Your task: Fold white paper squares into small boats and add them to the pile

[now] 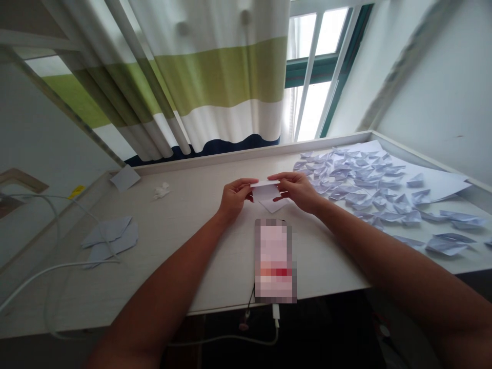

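Observation:
Between my two hands is a small sheet of white paper (265,192), its top edge folded over in a strip. My left hand (235,197) pinches the left end of that fold, thumb below and fingers on top. At the other end, my right hand (298,190) grips the paper the same way. Another white paper piece (273,206) lies on the table just under the held sheet. Nearer to me, a phone (273,261) with a blurred-out screen rests at the table's front edge.
Many folded paper boats (346,179) cover the table's right side, beside large white sheets (438,179). On the left lie a stack of paper squares (109,238), a crumpled tissue (161,190) and a single square (125,178). A white cable (69,265) crosses the left edge; another hangs from the phone.

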{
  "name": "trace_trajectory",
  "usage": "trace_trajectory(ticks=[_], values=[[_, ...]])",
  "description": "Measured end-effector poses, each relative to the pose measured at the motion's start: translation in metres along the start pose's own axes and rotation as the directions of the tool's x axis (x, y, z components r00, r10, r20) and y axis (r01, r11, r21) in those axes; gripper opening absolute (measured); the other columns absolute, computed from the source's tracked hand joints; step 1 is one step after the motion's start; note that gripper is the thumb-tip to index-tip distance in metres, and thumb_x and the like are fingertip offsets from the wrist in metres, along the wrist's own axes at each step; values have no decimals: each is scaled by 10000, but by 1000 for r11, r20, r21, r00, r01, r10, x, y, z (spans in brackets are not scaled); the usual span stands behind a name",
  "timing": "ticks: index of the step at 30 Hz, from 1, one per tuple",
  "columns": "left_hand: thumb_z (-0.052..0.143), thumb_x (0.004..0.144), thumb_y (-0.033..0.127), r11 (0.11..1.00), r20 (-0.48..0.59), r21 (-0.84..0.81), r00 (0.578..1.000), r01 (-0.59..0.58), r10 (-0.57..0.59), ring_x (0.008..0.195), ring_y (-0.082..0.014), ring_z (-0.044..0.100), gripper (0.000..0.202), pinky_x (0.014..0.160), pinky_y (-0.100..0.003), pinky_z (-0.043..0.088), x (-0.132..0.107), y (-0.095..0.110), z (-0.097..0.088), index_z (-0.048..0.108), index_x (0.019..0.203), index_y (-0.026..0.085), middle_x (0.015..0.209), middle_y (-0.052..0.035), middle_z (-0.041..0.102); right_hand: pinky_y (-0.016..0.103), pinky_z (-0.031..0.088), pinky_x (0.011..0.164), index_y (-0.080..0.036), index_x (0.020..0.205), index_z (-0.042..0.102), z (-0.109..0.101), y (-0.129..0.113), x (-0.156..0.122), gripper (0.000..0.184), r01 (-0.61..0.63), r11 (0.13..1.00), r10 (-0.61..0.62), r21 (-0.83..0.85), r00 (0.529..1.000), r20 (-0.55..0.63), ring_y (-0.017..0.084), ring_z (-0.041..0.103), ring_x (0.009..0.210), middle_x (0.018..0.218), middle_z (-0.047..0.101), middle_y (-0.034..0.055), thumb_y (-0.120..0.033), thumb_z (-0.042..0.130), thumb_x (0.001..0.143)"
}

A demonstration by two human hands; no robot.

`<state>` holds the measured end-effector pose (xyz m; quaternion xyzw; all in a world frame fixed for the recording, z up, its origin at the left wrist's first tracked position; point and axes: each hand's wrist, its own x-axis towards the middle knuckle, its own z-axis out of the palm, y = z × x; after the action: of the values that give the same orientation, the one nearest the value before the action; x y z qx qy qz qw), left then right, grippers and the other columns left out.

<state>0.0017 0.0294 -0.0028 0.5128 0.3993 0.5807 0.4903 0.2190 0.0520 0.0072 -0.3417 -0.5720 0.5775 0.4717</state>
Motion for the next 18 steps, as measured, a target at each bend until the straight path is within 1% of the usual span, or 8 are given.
trace_trajectory(ticks=[2,4,6,9,11,13,15,18], values=[[794,761,349,1000,26,-28,1000,9,-8,685,-144,655,236,608,-279,566,-3,4,0,850,890,160,787,-49,757,430,739,732,-213,953,857,-1,-1,0,205,-8,1000,8,2,1000,16,215,732,825,916,745,62,-370,880,823],[773,782,378,999,38,-47,999,11,-10,712,-157,669,257,611,-288,573,-5,6,1,854,873,153,842,-74,781,435,729,763,-200,921,852,-2,-2,0,194,-26,1000,25,17,999,38,226,737,860,958,754,82,-378,850,845],[811,782,403,1000,36,-16,999,-1,1,708,-157,662,268,626,-293,569,-6,6,2,858,867,153,841,-77,790,405,705,755,-192,899,843,-2,-1,0,237,-38,999,37,20,998,56,221,734,864,967,772,87,-418,869,834],[903,718,361,997,41,56,998,-46,44,678,-142,639,256,654,-288,541,-5,4,2,857,873,164,763,-41,765,335,639,682,-188,875,825,-3,1,1,329,-5,999,7,-33,998,69,182,703,779,873,770,59,-481,942,781],[931,686,326,995,61,69,995,-78,73,643,-124,607,304,642,-274,505,-4,1,2,860,938,171,694,-3,716,324,606,667,-189,879,814,-4,2,2,370,28,997,-23,-75,997,74,164,679,731,820,755,38,-493,980,749],[934,696,318,993,82,74,993,-89,83,644,-117,606,391,644,-267,487,-4,0,1,853,1052,177,705,12,710,334,602,685,-192,916,812,-5,3,2,393,42,994,-34,-105,996,77,174,694,744,842,770,41,-477,1005,726],[927,721,322,992,105,91,992,-86,76,681,-128,643,475,672,-272,497,-4,0,1,826,1162,177,770,-1,747,344,609,713,-192,975,827,-6,2,1,406,29,990,-17,-141,996,84,193,725,782,893,802,59,-449,1011,722],[923,742,333,988,132,130,989,-81,64,718,-143,682,532,703,-278,509,-4,1,0,789,1229,167,831,-24,785,343,608,731,-180,1016,859,-6,0,-1,384,-9,977,35,-213,992,119,201,743,798,936,834,80,-440,978,760]])
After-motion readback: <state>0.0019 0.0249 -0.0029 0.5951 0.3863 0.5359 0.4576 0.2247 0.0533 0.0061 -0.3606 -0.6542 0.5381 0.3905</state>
